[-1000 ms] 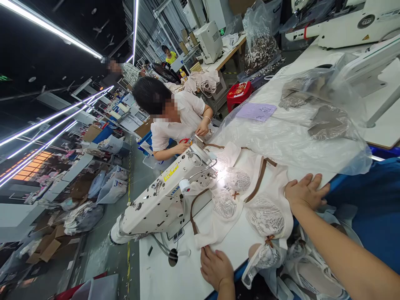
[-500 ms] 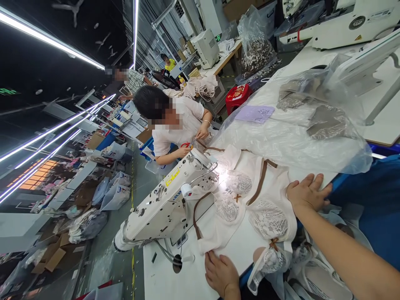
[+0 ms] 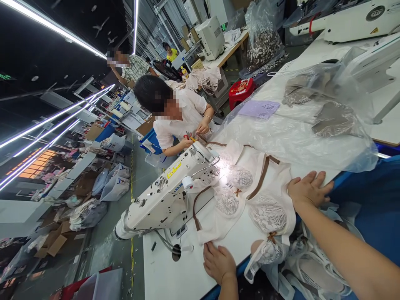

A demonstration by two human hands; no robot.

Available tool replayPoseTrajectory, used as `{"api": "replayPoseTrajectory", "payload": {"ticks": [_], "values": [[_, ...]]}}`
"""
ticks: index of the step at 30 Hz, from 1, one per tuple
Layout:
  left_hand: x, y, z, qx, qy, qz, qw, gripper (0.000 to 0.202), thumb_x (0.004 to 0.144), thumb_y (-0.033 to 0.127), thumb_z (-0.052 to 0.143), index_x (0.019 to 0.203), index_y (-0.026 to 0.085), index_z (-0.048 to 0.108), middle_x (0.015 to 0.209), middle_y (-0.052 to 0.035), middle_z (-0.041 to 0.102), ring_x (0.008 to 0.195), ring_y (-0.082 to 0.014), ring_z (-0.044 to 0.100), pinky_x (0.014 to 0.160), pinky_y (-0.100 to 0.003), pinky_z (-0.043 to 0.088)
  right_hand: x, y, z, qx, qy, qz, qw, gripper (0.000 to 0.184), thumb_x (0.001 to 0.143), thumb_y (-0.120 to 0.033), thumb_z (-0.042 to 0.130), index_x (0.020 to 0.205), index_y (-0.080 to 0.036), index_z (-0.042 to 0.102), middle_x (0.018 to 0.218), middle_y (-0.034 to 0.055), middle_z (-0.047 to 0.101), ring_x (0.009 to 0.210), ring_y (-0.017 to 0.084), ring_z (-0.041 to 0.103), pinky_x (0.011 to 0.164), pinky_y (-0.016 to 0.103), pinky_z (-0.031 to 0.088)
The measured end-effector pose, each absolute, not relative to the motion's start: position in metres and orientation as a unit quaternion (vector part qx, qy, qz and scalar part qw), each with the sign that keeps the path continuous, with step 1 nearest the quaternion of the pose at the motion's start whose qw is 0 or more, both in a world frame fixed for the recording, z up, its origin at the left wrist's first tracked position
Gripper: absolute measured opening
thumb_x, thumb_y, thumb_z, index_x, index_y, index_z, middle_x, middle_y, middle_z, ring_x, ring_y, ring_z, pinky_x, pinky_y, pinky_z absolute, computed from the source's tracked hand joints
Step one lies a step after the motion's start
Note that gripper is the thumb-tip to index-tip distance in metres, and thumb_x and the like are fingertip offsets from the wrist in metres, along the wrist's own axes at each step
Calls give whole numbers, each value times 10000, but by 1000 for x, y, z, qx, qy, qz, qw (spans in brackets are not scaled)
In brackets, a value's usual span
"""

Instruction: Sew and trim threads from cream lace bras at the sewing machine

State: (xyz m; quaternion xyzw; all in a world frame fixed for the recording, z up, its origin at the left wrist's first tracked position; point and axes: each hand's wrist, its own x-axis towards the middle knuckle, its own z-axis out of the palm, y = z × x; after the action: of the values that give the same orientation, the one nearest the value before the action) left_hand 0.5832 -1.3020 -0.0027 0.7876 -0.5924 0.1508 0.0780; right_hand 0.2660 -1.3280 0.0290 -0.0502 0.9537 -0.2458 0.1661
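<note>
Pale lace bras (image 3: 267,212) with brown straps and small bows lie across the white sewing table and under the head of the sewing machine (image 3: 168,191), whose lamp glares on them. My left hand (image 3: 218,262) rests on the table at the near end of a bra's side band, fingers stretched out and fingertips touching its edge. On the right, my right hand (image 3: 308,189) lies flat, fingers spread, its thumb side against the edge of another bra. One lace cup hangs over the table edge between my arms. The machine's needle area is lost in the glare.
Clear plastic sheeting (image 3: 300,133) with brown pieces and a purple paper (image 3: 259,109) covers the table beyond. Across the machine sits a co-worker (image 3: 184,112) holding red-handled scissors. More bras (image 3: 315,271) heap below my right arm, beside blue cloth (image 3: 368,208).
The view has shifted slightly. Both hands stay at the same bra edges, with little visible movement. In the background a standing person has raised an arm towards the head.
</note>
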Motion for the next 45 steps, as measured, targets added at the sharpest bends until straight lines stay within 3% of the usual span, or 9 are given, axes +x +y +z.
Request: {"api": "replayPoseTrajectory", "payload": {"ticks": [45], "values": [[585,-1302,-8,785,-590,167,93,338,840,232,394,1087,108,590,1190,-162,580,1068,-272,553,889,-449,430,265,-1329,28,-49,958,-228,166,641,871,-388,224,1423,-63,264,1511,72,149,1322,373,117,953,638,327]]}}
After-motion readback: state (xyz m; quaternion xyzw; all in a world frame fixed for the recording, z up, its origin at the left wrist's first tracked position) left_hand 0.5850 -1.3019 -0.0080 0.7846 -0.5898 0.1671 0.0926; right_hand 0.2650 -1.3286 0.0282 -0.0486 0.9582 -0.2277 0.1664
